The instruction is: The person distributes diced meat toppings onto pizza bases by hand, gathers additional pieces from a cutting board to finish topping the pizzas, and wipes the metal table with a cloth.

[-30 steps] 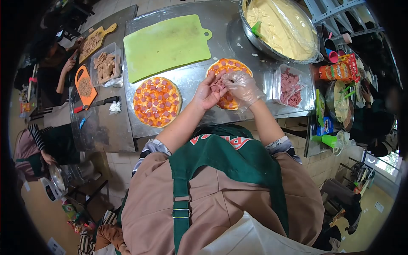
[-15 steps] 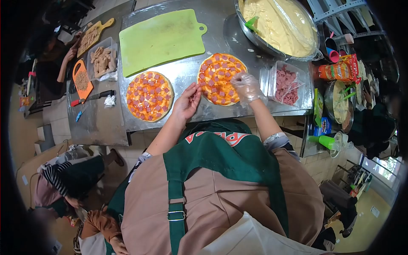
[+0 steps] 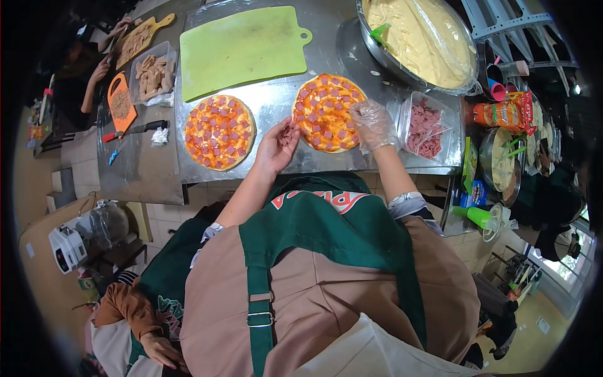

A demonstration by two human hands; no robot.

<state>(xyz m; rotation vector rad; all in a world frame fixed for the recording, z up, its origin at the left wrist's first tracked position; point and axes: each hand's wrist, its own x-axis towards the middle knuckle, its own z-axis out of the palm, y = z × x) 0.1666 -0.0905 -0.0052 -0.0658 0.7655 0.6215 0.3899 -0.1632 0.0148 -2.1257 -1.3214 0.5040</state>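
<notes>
Two round pizzas with sauce and diced pink meat lie on the metal table: a left pizza point(image 3: 219, 132) and a right pizza point(image 3: 328, 113). My left hand point(image 3: 278, 144) is at the left edge of the right pizza, palm up, fingers curled round some meat cubes. At that pizza's right edge is my right hand point(image 3: 375, 127) in a clear plastic glove, its fingers bent together over the rim; what they hold is hidden. A clear tub of diced meat point(image 3: 424, 129) stands to the right of my gloved hand.
Behind the pizzas lies a green cutting board point(image 3: 242, 50). A large metal bowl point(image 3: 418, 41) of yellow dough stands at the back right. Further left are a tub of brown pieces point(image 3: 152, 72), an orange board point(image 3: 120, 103) and a knife point(image 3: 135, 130). A co-worker point(image 3: 78, 81) works there.
The view has shifted slightly. My left hand has turned its palm up and its meat cubes now show. My right hand has moved a little right, towards the pizza's edge.
</notes>
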